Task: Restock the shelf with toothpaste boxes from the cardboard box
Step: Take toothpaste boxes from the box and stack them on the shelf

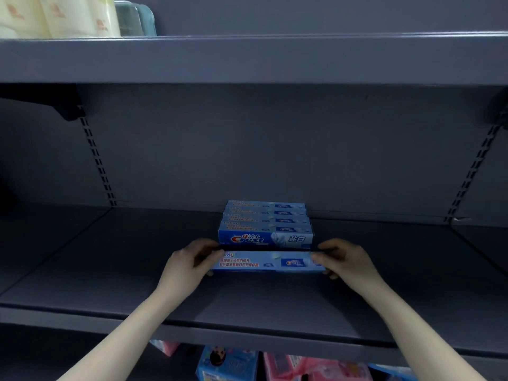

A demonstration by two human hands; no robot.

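— Step in hand: placement of one toothpaste box (268, 261) on the grey shelf (82, 276).

— Grip status?

— Left hand (184, 266): fingers curled round the left end of the box, thumb on the near side. Right hand (345, 261): fingers curled round the right end, same manner. Box held level, long side across the view, printed face up.

— Position relative to stock?

— Just in front of the row of toothpaste boxes (265, 225) standing one behind another toward the back panel (275, 147). Narrow dark gap between held box and front box of the row. Contact with the shelf board: cannot tell; underside hidden.

— Source carton?

— Cardboard box not in view. Remaining quantity unknown.

— Progress estimate?

— Early, as a judgement: one short row only, shelf board bare to both sides of it.

— Next move, requirements?

— Probably: tip onto the long edge to match the row, logo face forward, then slide back until flush with the front box. Keep both ends even to avoid skew. Light pressure only; thin card likely to dent. Release both hands together once seated.

— Surroundings?

— Pale packs (55, 15) on the upper shelf (275, 59), left corner. Pink and blue packages (302, 367) on the level below.
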